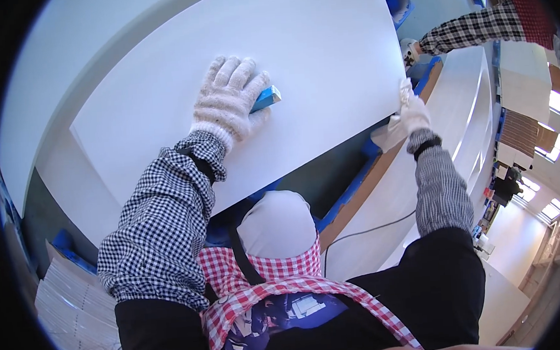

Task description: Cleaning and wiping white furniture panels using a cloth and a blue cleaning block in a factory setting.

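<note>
My left hand (229, 95), in a white knit glove, presses a small blue block (266, 99) flat against a large white panel (311, 51). The block shows only at its right end, under my fingers. My right hand (411, 112), also gloved, grips the panel's right corner edge and holds a white cloth (386, 135) that hangs below it. Both of my sleeves are checked black and white.
Another person's gloved hand (409, 50) in a checked sleeve reaches the panel's far right edge. A blue frame (351, 190) runs under the panel. More white panels (462, 119) lie at right, a stack of white sheets (70, 303) at lower left. A black cable (367, 230) crosses below.
</note>
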Available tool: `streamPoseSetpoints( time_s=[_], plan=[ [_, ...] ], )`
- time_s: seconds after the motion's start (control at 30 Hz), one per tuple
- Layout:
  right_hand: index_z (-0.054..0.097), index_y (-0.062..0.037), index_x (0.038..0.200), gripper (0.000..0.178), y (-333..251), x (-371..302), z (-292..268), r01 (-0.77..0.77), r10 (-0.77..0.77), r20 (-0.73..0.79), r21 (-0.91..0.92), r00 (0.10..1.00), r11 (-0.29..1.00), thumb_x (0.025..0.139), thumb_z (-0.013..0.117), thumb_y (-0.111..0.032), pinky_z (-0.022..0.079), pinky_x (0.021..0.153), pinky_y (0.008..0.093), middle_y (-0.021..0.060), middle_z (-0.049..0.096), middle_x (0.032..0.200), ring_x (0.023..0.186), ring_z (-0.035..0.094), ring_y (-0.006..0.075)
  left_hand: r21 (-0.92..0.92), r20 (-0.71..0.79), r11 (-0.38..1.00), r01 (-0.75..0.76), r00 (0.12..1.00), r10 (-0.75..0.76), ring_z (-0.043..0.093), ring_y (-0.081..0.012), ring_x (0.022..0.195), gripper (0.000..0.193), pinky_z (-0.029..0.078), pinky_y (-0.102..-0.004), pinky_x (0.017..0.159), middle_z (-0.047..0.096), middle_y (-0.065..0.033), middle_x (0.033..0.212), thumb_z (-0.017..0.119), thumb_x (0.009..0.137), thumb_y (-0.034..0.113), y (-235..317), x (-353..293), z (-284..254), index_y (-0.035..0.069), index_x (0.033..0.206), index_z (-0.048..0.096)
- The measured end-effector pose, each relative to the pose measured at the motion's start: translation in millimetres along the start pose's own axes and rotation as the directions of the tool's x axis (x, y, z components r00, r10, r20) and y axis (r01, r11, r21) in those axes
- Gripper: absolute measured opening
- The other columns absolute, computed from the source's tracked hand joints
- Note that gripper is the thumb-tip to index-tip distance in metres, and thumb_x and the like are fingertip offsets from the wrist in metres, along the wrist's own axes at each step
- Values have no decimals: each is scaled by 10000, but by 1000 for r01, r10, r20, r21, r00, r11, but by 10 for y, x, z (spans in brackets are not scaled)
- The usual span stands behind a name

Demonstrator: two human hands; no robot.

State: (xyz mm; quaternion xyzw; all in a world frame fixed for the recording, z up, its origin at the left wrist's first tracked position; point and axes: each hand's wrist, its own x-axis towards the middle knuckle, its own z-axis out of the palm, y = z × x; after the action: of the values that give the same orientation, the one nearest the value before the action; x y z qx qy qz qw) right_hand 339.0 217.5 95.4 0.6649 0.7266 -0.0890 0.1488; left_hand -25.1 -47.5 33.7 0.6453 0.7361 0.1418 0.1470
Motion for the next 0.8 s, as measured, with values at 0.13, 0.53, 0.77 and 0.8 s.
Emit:
streamPoseSetpoints(
  time_s=[0.13, 0.53, 0.77, 0.8],
  plan=[
    [542, -67, 1349, 483, -592, -539, -74, 656, -673, -194, -151, 713, 739, 891, 653, -177, 442, 1073, 406, 202, 592, 1323, 1239, 567, 368, -38, -18, 999, -17, 1000, 16, 310, -290, 1459, 599, 122, -458, 1270, 444, -90, 1492, 690, 841, 436, -8, 8, -64, 206, 1379, 560],
    [543, -51, 1402, 520, -723, 250, -309, 191, -166, -220, 97, 961, 977, 949, 543, -307, 446, 1057, 396, 258, 627, 1282, 1229, 585, 370, 6, 45, 1000, 23, 999, -23, 324, -284, 1448, 589, 134, -455, 1270, 448, -89, 1482, 691, 836, 433, 70, 86, -70, 217, 1366, 552],
    [542, -101, 1412, 550, -503, 900, -135, 165, -207, -141, -264, 968, 950, 869, 507, -182, 448, 1060, 426, 265, 569, 1359, 1242, 564, 401, -12, -52, 1000, -3, 999, 3, 328, -285, 1442, 575, 132, -455, 1273, 456, -84, 1469, 703, 833, 420, 37, 51, 89, 218, 1352, 559],
    [539, -92, 1413, 557, -463, 1024, -166, 216, -256, -128, -268, 958, 939, 863, 507, -169, 449, 1060, 424, 261, 567, 1363, 1238, 566, 400, -11, -63, 1000, -6, 998, 5, 330, -287, 1440, 575, 135, -455, 1273, 457, -84, 1466, 703, 834, 422, 49, 74, 110, 217, 1351, 558]
  ],
)
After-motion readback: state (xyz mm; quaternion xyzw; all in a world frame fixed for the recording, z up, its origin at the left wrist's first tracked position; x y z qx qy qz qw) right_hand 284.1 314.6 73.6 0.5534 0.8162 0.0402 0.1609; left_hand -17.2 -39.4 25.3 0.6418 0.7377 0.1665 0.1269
